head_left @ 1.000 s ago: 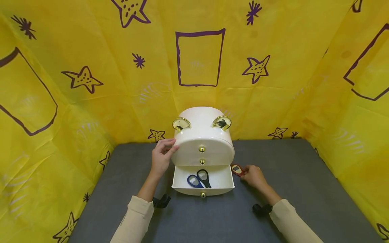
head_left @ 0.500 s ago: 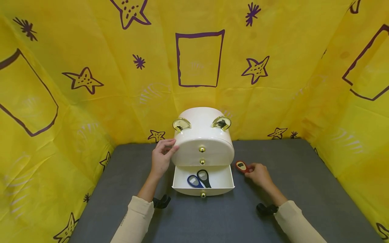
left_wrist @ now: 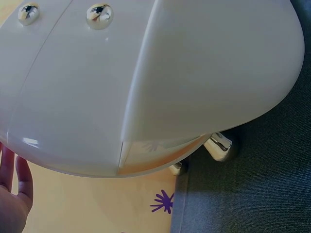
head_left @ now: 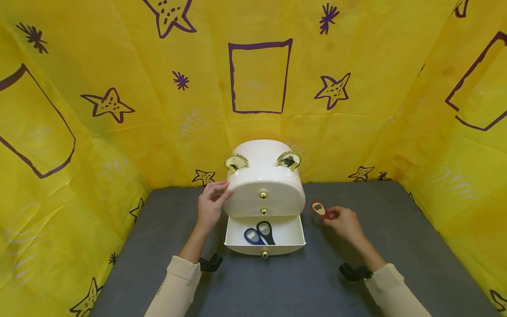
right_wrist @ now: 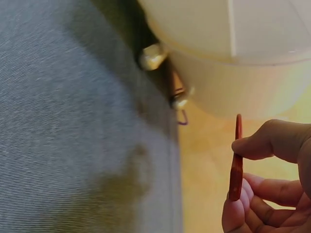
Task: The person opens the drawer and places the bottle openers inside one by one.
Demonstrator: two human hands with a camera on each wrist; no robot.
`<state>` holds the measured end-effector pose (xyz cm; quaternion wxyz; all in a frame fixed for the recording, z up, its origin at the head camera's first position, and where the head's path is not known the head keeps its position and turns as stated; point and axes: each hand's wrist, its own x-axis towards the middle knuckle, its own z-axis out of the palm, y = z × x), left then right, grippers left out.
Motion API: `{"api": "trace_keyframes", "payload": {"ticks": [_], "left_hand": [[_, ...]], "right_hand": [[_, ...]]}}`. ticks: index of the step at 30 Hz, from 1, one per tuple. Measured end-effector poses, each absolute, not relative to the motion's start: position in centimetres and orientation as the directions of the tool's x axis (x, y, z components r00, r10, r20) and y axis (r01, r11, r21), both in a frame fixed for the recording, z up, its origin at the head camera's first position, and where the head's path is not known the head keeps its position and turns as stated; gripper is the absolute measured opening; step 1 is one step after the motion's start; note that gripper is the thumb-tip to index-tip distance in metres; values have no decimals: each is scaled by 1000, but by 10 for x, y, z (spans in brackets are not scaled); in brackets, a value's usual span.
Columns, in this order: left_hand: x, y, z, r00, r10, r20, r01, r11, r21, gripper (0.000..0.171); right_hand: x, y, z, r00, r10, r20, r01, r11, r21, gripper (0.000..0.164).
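Observation:
A white cabinet (head_left: 264, 165) with gold ears and gold knobs stands on the grey table. Its bottom drawer (head_left: 287, 231) is pulled out, with a blue bottle opener (head_left: 252, 236) and a black bottle opener (head_left: 265, 229) lying inside. My left hand (head_left: 209, 209) touches the cabinet's left side, fingers fairly straight; the left wrist view catches the fingertips (left_wrist: 24, 179) at the curved edge. Right of the cabinet, my right hand (head_left: 344, 222) pinches a red bottle opener (head_left: 318, 209) by its handle. Edge-on in the right wrist view, the red opener sits between thumb and fingers, above the table.
Yellow cloth (head_left: 257, 127) printed with purple stars surrounds the back and sides of the grey table (head_left: 261, 286). Short gold feet (left_wrist: 218, 146) hold the cabinet up. A black wrist strap mount (head_left: 355, 272) juts from the right wrist, and another mount (head_left: 211, 263) from the left.
My right hand has drawn the red bottle opener away from the cabinet's side, moving right and slightly up in the head view. The left hand and the drawer have stayed in place.

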<state>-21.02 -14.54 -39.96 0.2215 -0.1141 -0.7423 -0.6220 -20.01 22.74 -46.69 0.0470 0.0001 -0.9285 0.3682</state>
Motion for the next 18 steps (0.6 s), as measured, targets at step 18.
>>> {"api": "trace_keyframes", "payload": {"ticks": [18], "left_hand": [[-212, -146, -402, -871, -113, 478, 456, 176, 872, 23]], "right_hand": [[-183, 226, -425, -988, 33, 150, -81, 716, -694, 32]]}}
